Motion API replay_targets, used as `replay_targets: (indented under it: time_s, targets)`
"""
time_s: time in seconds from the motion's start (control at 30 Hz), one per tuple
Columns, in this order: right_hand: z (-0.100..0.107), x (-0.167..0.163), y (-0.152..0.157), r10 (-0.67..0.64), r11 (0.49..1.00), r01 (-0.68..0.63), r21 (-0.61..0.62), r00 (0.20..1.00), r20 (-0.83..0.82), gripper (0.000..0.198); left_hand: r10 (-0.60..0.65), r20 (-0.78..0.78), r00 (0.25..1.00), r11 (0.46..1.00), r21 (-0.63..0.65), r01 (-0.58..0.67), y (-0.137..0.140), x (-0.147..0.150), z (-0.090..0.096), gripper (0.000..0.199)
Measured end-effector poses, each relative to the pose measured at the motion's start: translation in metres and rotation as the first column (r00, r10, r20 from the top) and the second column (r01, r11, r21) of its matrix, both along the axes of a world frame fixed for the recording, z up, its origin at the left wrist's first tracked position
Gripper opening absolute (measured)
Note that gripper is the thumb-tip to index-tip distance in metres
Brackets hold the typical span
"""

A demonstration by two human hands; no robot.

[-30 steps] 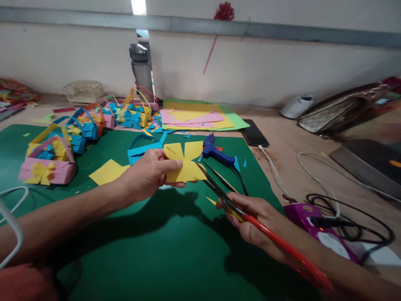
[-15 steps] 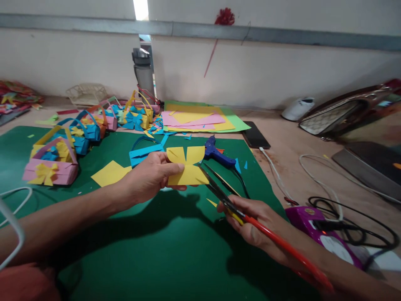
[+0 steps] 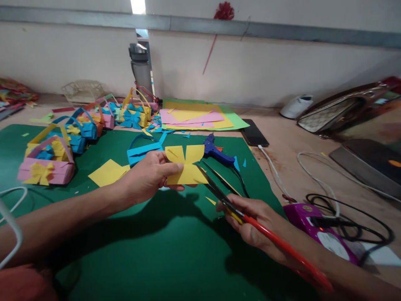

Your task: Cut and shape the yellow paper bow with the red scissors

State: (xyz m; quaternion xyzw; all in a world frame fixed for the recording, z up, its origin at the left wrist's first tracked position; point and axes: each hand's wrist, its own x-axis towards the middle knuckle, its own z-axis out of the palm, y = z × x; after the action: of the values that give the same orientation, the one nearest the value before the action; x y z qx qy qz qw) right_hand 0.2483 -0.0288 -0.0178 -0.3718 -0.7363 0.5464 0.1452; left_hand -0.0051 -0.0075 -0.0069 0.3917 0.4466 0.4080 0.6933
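Pinching a yellow paper bow (image 3: 184,165), left hand (image 3: 150,177) half-hides it; right hand (image 3: 253,219) grips scissors (image 3: 219,192).

A green mat (image 3: 150,259) covers the near part of the counter (image 3: 291,154). On its left edge stands a pink paper basket (image 3: 46,167) with a yellow bow, and behind it a row of blue, yellow and pink baskets (image 3: 94,123). A loose yellow paper square (image 3: 106,172) lies flat on the mat. A blue glue gun (image 3: 216,152) rests near the mat's far edge. Beyond it lies a stack of coloured sheets (image 3: 200,117), with a black phone (image 3: 254,133) just beside. A grey bottle (image 3: 140,67) stands against the wall. At right, black cable (image 3: 360,217) loops by a purple device (image 3: 316,228).
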Motion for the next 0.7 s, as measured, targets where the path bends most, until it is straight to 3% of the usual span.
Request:
replay_targets:
  time_s: [0.2,0.5,0.7]
  targets:
    - [-0.006,0.002,0.001,-0.008,1.0,0.008,-0.008,0.999,0.049,0.041,0.019,0.005,1.0,1.0,-0.004,-0.019,-0.001,0.002,0.002,0.029]
    - [0.009,-0.006,0.002,-0.007,0.999,0.01,-0.042,0.997,0.08,0.049,0.012,-0.007,1.0,1.0,0.014,-0.012,-0.001,0.002,0.002,0.027]
    - [0.011,-0.008,0.003,-0.011,1.0,0.013,-0.012,0.99,0.138,0.029,0.021,-0.025,0.999,1.0,0.014,-0.02,-0.002,0.003,0.004,0.028]
